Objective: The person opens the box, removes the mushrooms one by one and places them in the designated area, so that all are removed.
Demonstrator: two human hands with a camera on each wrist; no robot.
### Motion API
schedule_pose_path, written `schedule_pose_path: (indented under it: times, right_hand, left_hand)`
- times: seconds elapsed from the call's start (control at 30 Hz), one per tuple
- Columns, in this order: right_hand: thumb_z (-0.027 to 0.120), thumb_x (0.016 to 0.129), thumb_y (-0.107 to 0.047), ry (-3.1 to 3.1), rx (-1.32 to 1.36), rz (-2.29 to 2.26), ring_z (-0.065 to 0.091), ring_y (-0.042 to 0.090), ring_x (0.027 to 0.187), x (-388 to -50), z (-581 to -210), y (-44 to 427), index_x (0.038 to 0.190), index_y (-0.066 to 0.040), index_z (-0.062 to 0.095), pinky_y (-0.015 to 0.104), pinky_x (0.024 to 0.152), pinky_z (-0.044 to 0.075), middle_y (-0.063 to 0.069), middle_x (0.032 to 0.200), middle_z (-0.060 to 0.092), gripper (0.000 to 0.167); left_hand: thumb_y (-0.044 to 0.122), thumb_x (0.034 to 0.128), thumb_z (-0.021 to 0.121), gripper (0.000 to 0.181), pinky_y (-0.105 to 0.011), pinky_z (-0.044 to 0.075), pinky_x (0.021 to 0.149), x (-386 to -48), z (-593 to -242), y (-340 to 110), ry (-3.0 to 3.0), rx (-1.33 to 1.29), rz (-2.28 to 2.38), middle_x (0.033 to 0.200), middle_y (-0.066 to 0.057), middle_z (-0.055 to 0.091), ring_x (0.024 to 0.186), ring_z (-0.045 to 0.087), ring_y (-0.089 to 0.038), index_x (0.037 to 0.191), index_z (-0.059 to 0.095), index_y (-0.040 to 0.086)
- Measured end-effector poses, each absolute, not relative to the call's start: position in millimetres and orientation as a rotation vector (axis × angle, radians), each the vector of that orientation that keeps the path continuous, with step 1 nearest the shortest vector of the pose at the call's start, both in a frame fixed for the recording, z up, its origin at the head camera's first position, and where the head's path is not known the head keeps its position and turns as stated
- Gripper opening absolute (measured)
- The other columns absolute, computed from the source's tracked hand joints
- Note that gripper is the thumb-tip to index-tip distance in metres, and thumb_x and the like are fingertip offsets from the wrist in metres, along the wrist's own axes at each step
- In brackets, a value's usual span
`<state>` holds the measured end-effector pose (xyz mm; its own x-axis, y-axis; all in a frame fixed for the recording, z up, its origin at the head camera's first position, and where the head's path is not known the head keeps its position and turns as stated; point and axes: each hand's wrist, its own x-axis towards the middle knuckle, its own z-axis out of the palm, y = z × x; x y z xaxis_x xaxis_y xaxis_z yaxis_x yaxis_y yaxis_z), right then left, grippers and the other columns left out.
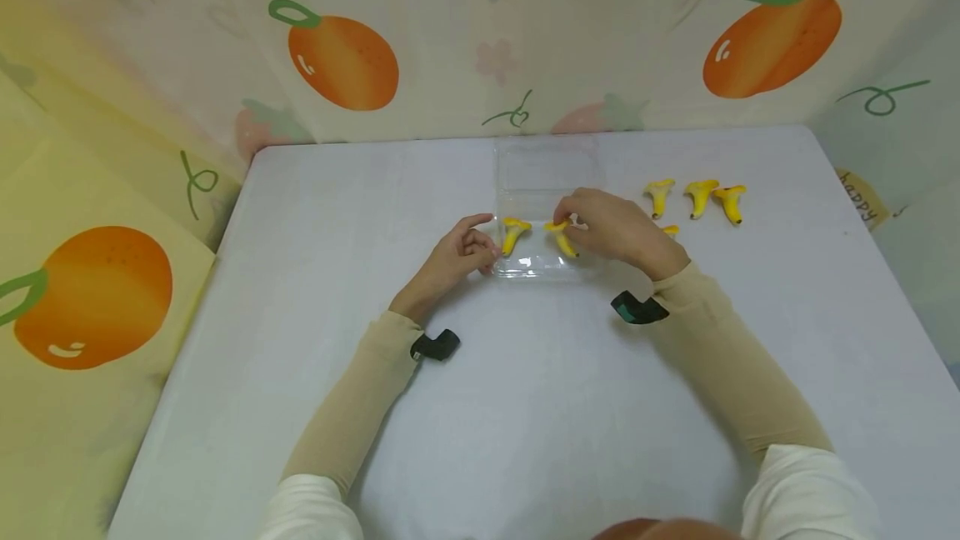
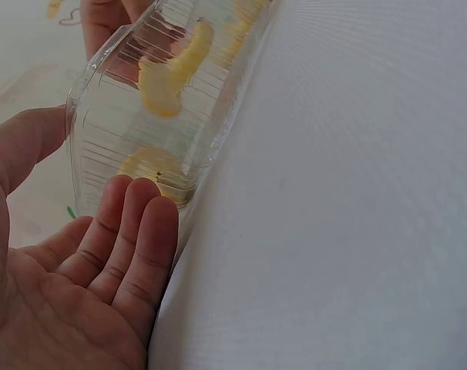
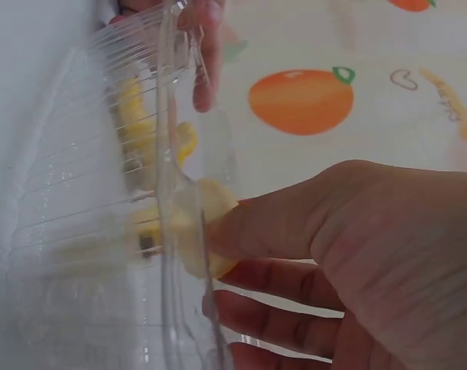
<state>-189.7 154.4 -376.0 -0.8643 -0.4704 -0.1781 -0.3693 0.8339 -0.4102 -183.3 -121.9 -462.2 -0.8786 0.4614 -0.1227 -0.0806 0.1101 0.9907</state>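
A clear plastic clamshell box (image 1: 540, 269) lies with its lid folded back on the white table. My right hand (image 1: 611, 227) reaches over its right side and pinches a yellow chanterelle-like mushroom (image 1: 564, 242) by the cap, the stem pointing down inside the box. In the right wrist view, thumb and fingers meet on the pale cap (image 3: 199, 231). Another yellow mushroom (image 1: 514, 235) lies inside at the left. My left hand (image 1: 461, 252) is at the box's left side; its loosely bent fingertips (image 2: 156, 223) rest by the outer wall.
To the right of the box, three yellow mushrooms stand in a row: one (image 1: 659, 197), a second (image 1: 701, 197) and a third (image 1: 731, 203). A further mushroom (image 1: 671, 230) is mostly hidden behind my right hand. A fruit-printed cloth (image 1: 435, 40) hangs behind the table.
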Motion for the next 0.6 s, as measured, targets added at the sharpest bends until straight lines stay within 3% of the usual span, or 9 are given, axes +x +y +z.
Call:
schedule_pose_path:
  times: [0.13,0.6]
  right_hand:
    - [0.059,0.095,-0.009,2.733,-0.672,-0.542,0.060,0.026,0.099,-188.8,-378.8,153.7,0.113,-0.012,0.071,0.043,0.089,0.053,0.008,0.117,0.067,0.022]
    - [0.054,0.092,-0.003,2.683,-0.639,-0.512,0.060,0.028,0.101,-192.6,-389.1,149.4,0.117,-0.007,0.069,0.045,0.093,0.052,0.012,0.121,0.066,0.030]
  left_hand:
    - [0.003,0.0952,0.062,0.065,-0.020,0.055,0.073,-183.1,-462.0,-121.9,2.000,0.371,1.813,0.101,-0.001,0.061,0.078,0.062,-0.009,0.154,0.034,0.006]
    - [0.002,0.0956,0.061,0.064,-0.020,0.055,0.073,-182.3,-460.6,-122.9,1.996,0.390,1.814,0.102,-0.002,0.062,0.079,0.062,-0.009,0.154,0.035,0.005]
